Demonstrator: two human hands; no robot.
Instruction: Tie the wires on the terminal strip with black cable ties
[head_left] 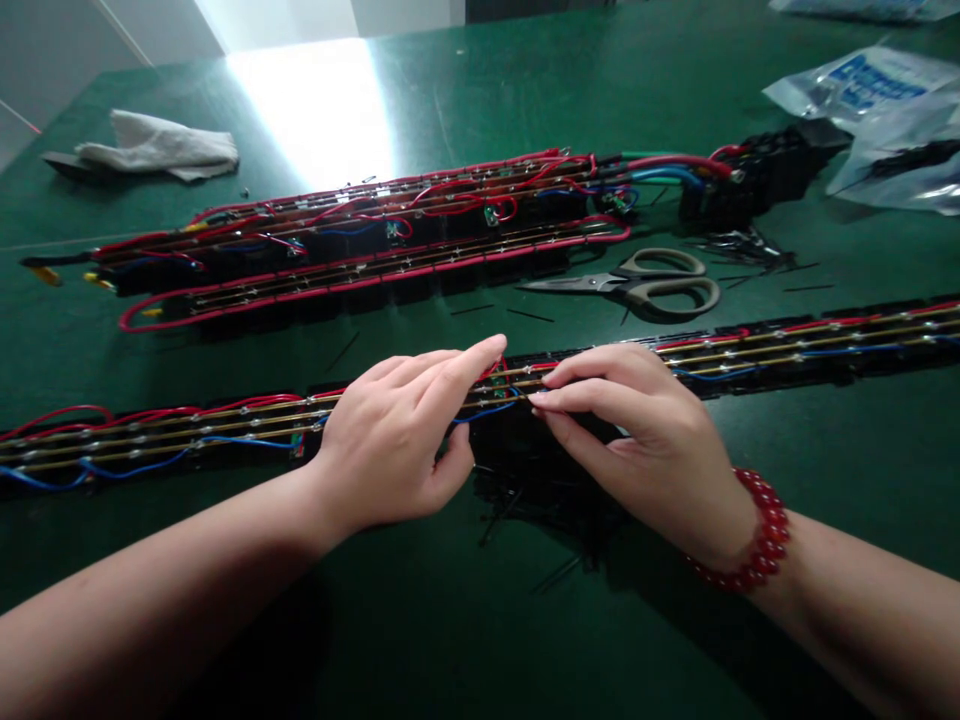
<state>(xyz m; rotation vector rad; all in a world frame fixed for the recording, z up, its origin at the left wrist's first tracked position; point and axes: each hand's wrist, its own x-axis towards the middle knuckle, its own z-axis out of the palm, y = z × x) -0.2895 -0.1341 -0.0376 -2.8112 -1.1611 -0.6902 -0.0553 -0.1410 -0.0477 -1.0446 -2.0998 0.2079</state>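
A long black strip (825, 350) with brass-coloured rods, red wires and blue wires runs across the table. My left hand (397, 430) rests over its middle, palm down, with the fingers stretched to the right. Just past those fingertips sits a small green circuit board (499, 380). From the right, my right hand (637, 415) reaches to the rods with thumb and fingertips pinched together. What lies in the pinch is too small to make out; a blue wire (487, 412) runs close by. A red bead bracelet (765, 535) circles my right wrist.
Behind the strip lies a second wired assembly (405, 230). Grey-handled scissors (637, 285) lie between the two. Thin black strips (517, 500) are scattered in front of my hands. A white cloth (161, 145) is at back left, plastic bags (885, 100) at back right.
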